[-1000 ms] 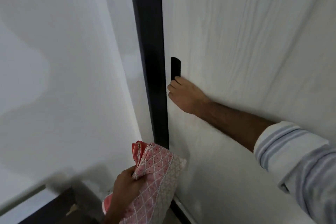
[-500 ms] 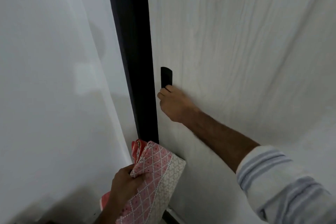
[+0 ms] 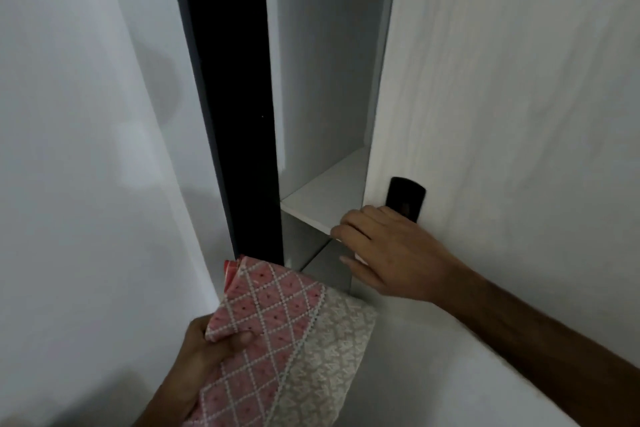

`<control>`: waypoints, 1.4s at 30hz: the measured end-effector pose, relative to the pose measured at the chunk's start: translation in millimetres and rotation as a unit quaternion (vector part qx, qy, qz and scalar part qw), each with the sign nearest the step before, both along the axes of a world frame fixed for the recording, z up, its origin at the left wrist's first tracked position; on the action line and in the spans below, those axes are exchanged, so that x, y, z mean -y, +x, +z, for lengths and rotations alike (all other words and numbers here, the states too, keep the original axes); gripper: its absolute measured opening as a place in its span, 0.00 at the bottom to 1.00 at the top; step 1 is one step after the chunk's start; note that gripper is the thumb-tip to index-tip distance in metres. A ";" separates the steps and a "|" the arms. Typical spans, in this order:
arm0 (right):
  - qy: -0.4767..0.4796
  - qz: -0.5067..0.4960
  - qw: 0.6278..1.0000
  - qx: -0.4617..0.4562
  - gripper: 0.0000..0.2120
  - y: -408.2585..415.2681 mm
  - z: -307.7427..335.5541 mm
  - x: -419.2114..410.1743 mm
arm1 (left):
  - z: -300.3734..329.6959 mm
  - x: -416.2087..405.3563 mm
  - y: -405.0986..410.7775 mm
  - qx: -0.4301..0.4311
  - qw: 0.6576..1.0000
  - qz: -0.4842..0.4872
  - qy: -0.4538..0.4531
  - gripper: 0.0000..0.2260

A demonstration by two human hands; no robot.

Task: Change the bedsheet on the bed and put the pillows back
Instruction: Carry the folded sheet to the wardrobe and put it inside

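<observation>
Right hand (image 3: 391,253) fingertips hidden behind door edge — bedsheet (image 3: 287,350) cropped below.

Left hand (image 3: 207,350) holds folded bedsheet (image 3: 287,347) (pink, diamond-patterned) beside wardrobe door (image 3: 502,114).

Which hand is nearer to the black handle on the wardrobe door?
The right hand. Its fingers curl round the door edge just below and left of the black handle. The left hand is far lower, to the left, gripping the folded bedsheet.
</observation>
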State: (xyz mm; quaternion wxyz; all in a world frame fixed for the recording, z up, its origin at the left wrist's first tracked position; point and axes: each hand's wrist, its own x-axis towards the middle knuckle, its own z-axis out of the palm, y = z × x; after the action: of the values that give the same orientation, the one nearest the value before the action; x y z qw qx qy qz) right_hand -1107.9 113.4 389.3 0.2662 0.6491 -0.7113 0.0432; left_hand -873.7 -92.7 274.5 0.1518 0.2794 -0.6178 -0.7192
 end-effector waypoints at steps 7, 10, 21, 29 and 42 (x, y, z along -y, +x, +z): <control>-0.210 -0.030 0.949 0.233 0.34 20.6 -24.7 -28.6 | 71.5 4.9 -37.9 -0.148 0.986 0.034 -0.060 0.28; -0.301 -0.069 0.943 0.128 0.32 19.6 -28.3 -38.4 | 101.8 -2.5 -70.9 -0.199 0.977 0.043 -0.061 0.21; -0.089 -0.395 0.882 0.239 0.33 -82.5 -57.8 -3.3 | 136.4 3.8 -308.4 -0.020 0.930 -0.048 -0.363 0.28; -0.030 -0.405 0.869 0.283 0.46 -97.9 -79.4 -3.2 | 36.6 -16.3 -297.0 0.001 0.622 -0.295 -0.726 0.34; -0.014 -0.447 0.851 0.275 0.35 -161.8 -70.3 19.6 | 29.3 10.9 -390.8 0.045 0.612 -0.225 -0.757 0.35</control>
State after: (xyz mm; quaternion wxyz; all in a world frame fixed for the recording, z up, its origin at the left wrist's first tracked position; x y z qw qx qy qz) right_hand -1269.7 93.8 319.0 0.0591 0.2185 -0.9683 0.1060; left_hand -1264.5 -103.6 303.8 0.1149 -0.0503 -0.9921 0.0056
